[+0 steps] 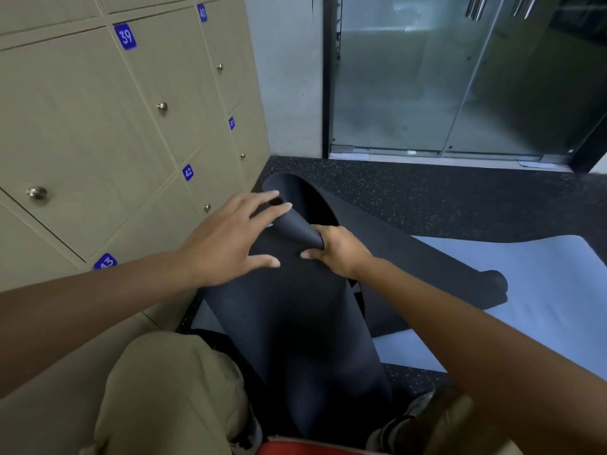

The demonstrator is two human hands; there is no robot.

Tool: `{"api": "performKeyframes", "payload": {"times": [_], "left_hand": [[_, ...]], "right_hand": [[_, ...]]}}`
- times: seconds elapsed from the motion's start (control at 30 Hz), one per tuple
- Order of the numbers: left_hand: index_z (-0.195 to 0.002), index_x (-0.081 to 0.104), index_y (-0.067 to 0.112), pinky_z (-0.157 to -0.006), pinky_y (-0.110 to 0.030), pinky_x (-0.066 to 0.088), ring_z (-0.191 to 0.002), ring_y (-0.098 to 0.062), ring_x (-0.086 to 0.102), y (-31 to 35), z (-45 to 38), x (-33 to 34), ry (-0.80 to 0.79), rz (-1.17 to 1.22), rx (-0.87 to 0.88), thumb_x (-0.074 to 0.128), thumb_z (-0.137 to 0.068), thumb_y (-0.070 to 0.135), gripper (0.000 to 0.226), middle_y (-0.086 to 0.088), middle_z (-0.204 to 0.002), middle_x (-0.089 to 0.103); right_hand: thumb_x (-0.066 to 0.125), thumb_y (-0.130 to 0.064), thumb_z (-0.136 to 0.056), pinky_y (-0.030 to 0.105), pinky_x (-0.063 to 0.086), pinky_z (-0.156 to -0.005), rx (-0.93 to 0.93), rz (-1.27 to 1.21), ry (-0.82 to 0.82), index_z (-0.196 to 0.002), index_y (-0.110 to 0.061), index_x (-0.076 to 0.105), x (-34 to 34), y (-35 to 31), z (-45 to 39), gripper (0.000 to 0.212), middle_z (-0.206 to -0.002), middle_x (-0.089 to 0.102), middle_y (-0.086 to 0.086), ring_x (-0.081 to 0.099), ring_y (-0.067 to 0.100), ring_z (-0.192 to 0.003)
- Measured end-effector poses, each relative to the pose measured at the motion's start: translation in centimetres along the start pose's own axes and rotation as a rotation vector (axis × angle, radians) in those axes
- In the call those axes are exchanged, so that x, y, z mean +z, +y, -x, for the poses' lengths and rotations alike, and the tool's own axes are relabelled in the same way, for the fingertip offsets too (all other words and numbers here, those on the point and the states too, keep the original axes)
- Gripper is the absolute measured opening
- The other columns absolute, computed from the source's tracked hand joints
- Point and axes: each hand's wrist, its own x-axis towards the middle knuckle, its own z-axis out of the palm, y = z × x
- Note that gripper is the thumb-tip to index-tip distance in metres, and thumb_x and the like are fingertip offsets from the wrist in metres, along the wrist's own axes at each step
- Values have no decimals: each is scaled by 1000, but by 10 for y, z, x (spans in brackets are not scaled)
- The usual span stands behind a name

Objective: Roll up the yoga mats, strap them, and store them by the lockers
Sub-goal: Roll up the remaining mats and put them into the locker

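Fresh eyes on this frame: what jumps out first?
Centre frame, the dark grey yoga mat runs from the lap toward the wall, its far end curling up. The right hand grips that curled edge while the left hand spreads open above it. The left side is filled by beige wooden lockers with blue number tags; a pale blue mat lies on the floor at right.

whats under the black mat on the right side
A light blue mat lies flat on the speckled floor beneath the black mat. How far the blue one reaches under it is covered.
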Motion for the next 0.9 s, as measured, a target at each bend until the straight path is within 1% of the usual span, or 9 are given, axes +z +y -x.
{"api": "performKeyframes", "payload": {"times": [0.13,0.23,0.33,0.43,0.57,0.63,0.7,0.8,0.9], "left_hand": [[-139,57,16,-112,-48,41,-146,-34,35,-1,-9,-2,84,-208,158,85,-75,43,75,-8,-160,39],[-104,64,13,-93,-42,44,-107,-35,64,4,-27,-4,140,-213,284,82,-82,29,32,-9,-106,68],[-90,58,13,-60,-36,40,-74,-34,65,7,-30,-2,141,-120,215,81,-84,22,25,-6,-80,65],[-92,58,15,-58,-32,36,-75,-33,66,-5,-28,-1,123,-67,165,78,-86,25,23,-3,-84,66],[-91,53,23,-59,-35,41,-76,-24,60,-17,-25,-16,91,3,223,59,-90,39,17,7,-85,63],[-91,54,27,-60,-35,41,-76,-18,58,-15,-22,-21,83,23,247,49,-89,46,19,10,-85,62],[-92,59,27,-60,-35,43,-78,-17,58,-11,-20,-18,73,44,267,44,-88,46,24,11,-87,63],[-95,64,23,-59,-33,46,-81,-13,57,-6,-14,-9,89,40,288,43,-89,40,27,11,-90,66],[-95,65,21,-59,-32,47,-82,-9,55,-5,-11,2,108,63,266,44,-89,38,28,12,-90,68]], "right_hand": [[75,-35,-92,43,54,-89,-49,-55,-78,-119,-22,66,-4,-12,13,31,-107,72,-2,66,16,-97],[77,-45,-89,44,54,-86,-57,-5,-60,-118,-22,65,-3,-14,28,39,-103,72,0,66,18,-94],[73,-57,-88,35,52,-84,-93,2,199,-121,-22,63,4,-3,58,49,-104,70,-4,63,15,-96],[71,-55,-90,31,48,-93,-56,-5,477,-138,-21,53,8,27,92,61,-120,59,-5,54,14,-112],[89,-57,-67,46,25,-124,202,194,163,-164,-25,5,5,89,108,132,-166,15,2,15,25,-151],[94,-58,-57,48,9,-128,288,240,87,-161,-27,-17,7,110,107,155,-170,-12,4,-5,28,-156],[95,-61,-50,48,1,-128,325,264,70,-158,-28,-26,9,124,96,165,-168,-23,6,-14,29,-156],[92,-67,-50,49,1,-128,285,292,128,-159,-25,-23,17,129,70,164,-170,-11,9,-10,29,-157],[90,-61,-59,44,14,-126,235,341,243,-163,-17,6,26,130,49,141,-163,25,9,20,30,-152]]}}
